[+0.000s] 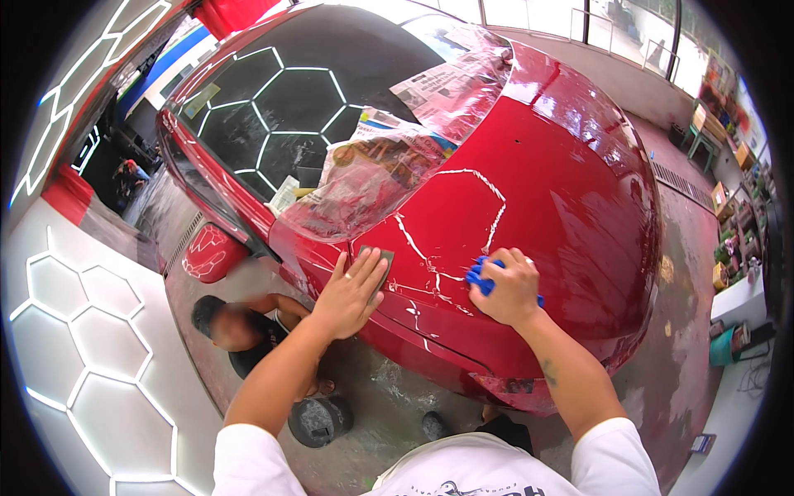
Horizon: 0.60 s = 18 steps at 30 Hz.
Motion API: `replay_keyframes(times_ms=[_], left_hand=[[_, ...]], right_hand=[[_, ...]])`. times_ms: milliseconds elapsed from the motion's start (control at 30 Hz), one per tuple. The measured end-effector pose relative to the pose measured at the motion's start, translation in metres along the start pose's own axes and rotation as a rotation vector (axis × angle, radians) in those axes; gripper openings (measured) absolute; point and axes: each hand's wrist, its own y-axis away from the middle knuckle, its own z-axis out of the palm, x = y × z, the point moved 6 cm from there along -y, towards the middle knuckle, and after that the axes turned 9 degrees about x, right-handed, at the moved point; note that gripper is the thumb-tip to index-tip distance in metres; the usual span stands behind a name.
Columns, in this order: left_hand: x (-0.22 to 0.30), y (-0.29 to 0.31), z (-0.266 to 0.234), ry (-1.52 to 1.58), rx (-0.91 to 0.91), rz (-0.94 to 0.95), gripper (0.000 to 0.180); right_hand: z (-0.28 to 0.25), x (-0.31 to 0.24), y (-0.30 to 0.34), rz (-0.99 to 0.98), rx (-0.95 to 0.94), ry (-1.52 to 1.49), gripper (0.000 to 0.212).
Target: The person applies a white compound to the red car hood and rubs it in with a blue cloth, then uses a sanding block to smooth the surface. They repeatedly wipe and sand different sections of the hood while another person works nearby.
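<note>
- One red car (571,240) fills the middle of the view, its one broad hood (542,194) facing the person.
- One dark windscreen (306,91) stands beyond the hood, bright hexagon outlines showing on its glass.
- One co-worker (248,357), in a dark top, is low down beside the car's side at the left.
- At least two newspaper sheets (451,93) lie along the windscreen's base, with clear plastic (327,207) around them.
- One red side mirror (213,253) shows, well apart from both hands.
- One dark round bucket (318,422) stands on the floor near the co-worker.
- Two bare hands work at the car. The left hand (351,293) lies nearly flat, fingers extended, over a pad at the hood's side edge; the right hand (509,288) is curled around a blue object on the hood.
- One blue object (482,277) sticks out on both sides of the right hand's grip, which hides its kind.
- One grey-brown pad (385,263) peeks out beside the left fingers.
</note>
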Motion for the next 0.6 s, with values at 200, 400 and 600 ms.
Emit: replay_keyframes(times_ms=[200,400,600], left_hand=[[-0.021,-0.161,0.018,-0.014,-0.019,0.096,0.067],[-0.021,-0.085,0.005,0.064,-0.101,0.092,0.068],[-0.020,-0.090,-0.008,0.032,-0.181,0.123,0.068]], right_hand=[[-0.021,0.022,0.026,0.029,0.049,-0.022,0.022],[-0.032,0.036,0.034,0.053,0.070,-0.032,0.021],[-0.036,0.040,0.033,0.051,0.113,0.000,0.018]])
